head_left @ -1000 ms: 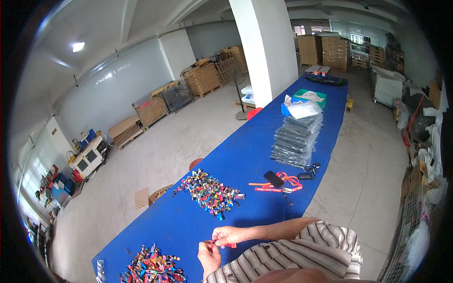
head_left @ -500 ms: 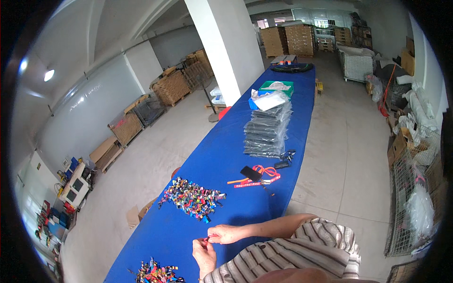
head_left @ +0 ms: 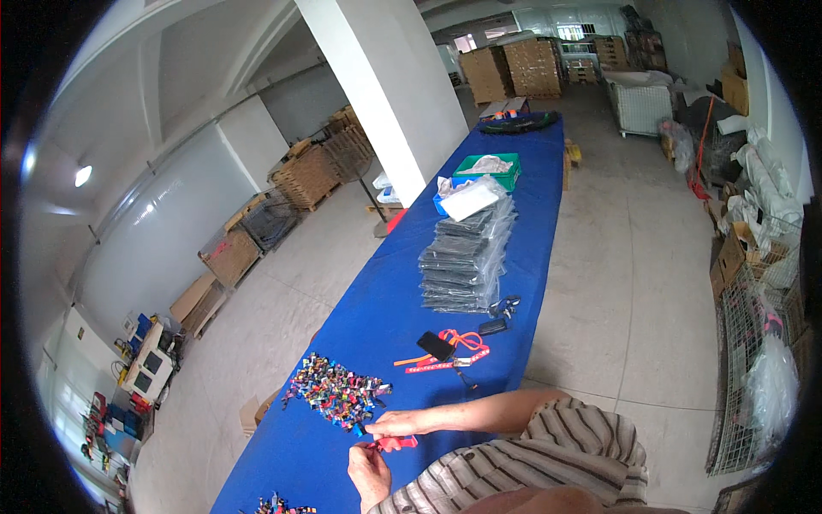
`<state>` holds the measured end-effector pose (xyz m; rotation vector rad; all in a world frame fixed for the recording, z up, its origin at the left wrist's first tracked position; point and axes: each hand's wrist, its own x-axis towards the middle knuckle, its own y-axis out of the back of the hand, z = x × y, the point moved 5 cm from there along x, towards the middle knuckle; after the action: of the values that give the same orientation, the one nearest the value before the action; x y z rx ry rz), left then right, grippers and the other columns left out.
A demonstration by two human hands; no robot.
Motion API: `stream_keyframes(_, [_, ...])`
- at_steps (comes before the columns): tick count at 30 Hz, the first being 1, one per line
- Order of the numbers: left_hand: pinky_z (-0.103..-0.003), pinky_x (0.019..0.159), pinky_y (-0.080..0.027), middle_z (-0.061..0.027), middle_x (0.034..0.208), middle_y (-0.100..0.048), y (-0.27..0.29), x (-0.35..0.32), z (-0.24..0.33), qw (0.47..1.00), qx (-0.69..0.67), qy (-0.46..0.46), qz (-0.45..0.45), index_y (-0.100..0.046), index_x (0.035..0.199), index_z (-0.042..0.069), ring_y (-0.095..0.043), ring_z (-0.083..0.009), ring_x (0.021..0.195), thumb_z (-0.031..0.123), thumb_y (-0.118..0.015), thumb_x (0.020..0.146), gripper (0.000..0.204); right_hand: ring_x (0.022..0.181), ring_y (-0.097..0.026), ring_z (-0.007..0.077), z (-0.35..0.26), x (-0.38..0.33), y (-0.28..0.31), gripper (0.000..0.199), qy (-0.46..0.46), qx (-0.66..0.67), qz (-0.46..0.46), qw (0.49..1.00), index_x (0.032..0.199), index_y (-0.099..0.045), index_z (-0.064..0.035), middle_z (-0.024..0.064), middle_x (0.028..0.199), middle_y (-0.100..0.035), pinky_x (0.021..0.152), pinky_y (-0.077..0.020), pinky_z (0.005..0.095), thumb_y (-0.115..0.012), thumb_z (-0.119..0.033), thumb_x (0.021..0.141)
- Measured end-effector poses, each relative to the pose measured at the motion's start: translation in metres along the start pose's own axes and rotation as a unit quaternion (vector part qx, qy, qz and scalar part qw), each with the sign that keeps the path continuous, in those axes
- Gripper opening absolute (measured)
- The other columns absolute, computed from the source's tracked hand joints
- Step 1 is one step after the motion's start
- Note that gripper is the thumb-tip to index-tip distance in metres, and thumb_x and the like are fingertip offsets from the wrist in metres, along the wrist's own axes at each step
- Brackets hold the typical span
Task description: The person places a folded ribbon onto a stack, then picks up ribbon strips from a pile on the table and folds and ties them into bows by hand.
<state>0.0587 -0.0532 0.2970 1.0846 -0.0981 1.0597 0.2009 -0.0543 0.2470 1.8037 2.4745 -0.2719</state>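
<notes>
Both of my hands meet over the blue table at the lower middle. My left hand (head_left: 368,473) is the lower one, its fingers pinched at one end of a short red strip (head_left: 398,443). My right hand (head_left: 397,423) reaches in from the right, fingers closed just above the same strip. Whether the right fingertips grip it too is hard to see. The strip lies flat and extends to the right beneath that hand. Beyond the hands, a heap of small multicoloured pieces (head_left: 338,390) spreads over the cloth, almost touching my right fingertips.
A second small heap (head_left: 281,505) is cut off at the lower edge. Farther up the blue table (head_left: 368,300) lie a black phone (head_left: 437,345), an orange-red lanyard (head_left: 467,339), a stack of plastic-bagged dark items (head_left: 462,265) and a green bin (head_left: 512,174). A white pillar (head_left: 385,94) rises behind.
The red strip now shows as a wider, longer piece below my right hand; before, only a small bit showed between the fingers. The whole view has shifted slightly.
</notes>
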Motion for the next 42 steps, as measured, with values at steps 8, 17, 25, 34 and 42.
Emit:
stream_keyframes(8, [-0.043,0.067,-0.047,-0.0186,0.087,-0.059,-0.031,0.014,0.031,0.996,-0.017,-0.082,-0.013,-0.044,0.082,0.001,-0.059,-0.0380,0.077,-0.008,-0.058,0.075,0.017,0.060,-0.054,0.0130,0.021,-0.015,0.022,0.016,0.014,0.196,-0.034,0.980,0.082,-0.053,-0.0114,-0.0002,0.071,-0.054,0.057,-0.0470,0.0367,-0.053,-0.024,0.092])
stream_keyframes(17, [-0.044,0.065,-0.047,-0.0182,0.087,-0.058,-0.048,0.018,0.045,0.993,0.014,-0.117,-0.020,-0.044,0.079,0.003,-0.059,-0.0388,0.076,-0.007,-0.057,0.076,0.017,0.054,-0.051,0.0092,0.025,-0.034,0.041,0.010,-0.009,0.216,-0.026,0.976,0.095,-0.059,-0.0109,-0.0016,0.067,-0.052,0.049,-0.0443,0.0294,-0.057,-0.019,0.089])
stream_keyframes(25, [-0.045,0.070,-0.048,-0.0195,0.095,-0.059,-0.039,0.010,0.042,0.995,-0.018,-0.098,-0.025,-0.045,0.084,0.002,-0.057,-0.0389,0.082,-0.009,-0.062,0.071,0.024,0.043,-0.039,0.0056,0.032,-0.027,0.038,0.009,-0.065,0.298,0.004,0.952,0.090,-0.059,-0.0089,-0.0029,0.064,-0.049,0.034,-0.0283,0.0197,-0.056,-0.017,0.089])
stream_keyframes(34, [-0.044,0.070,-0.047,-0.0171,0.095,-0.061,-0.012,-0.010,0.013,0.991,-0.015,-0.133,0.004,-0.046,0.083,0.003,-0.058,-0.0354,0.080,-0.010,-0.063,0.068,0.026,0.051,-0.051,0.0125,0.047,0.023,0.000,0.013,-0.087,0.268,-0.002,0.959,0.079,-0.061,-0.0063,0.0022,0.065,-0.058,0.041,-0.0384,0.0277,-0.056,-0.018,0.084])
stream_keyframes(42, [-0.043,0.071,-0.048,-0.0157,0.098,-0.063,0.022,-0.031,-0.026,0.992,-0.017,-0.124,0.002,-0.048,0.083,0.003,-0.059,-0.0345,0.080,-0.010,-0.063,0.070,0.024,0.041,-0.032,0.0054,0.027,0.044,-0.046,0.012,-0.162,0.265,-0.008,0.951,0.076,-0.056,-0.0068,-0.0001,0.062,-0.047,0.031,-0.0219,0.0245,-0.056,-0.016,0.083])
